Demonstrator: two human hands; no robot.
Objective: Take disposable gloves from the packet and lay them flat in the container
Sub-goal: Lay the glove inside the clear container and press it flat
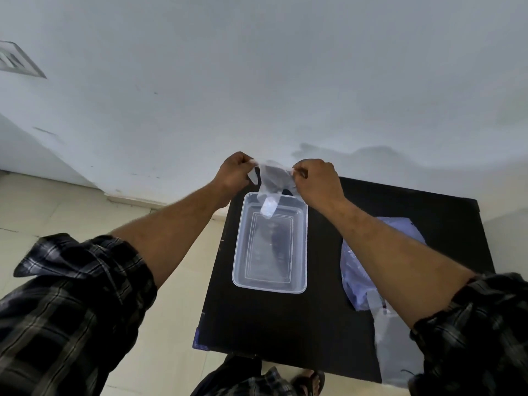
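A thin clear disposable glove hangs stretched between my two hands above the far end of the container. My left hand pinches its left edge and my right hand pinches its right edge. One glove finger dangles down over the far rim. The clear rectangular plastic container lies on the black table, and I cannot tell whether any glove lies inside it. The bluish glove packet lies on the table to the right, partly hidden by my right forearm.
The small black table stands against a pale wall. A loose clear plastic piece lies at its near right corner. Tiled floor spreads to the left, and a sandalled foot shows below the table's near edge.
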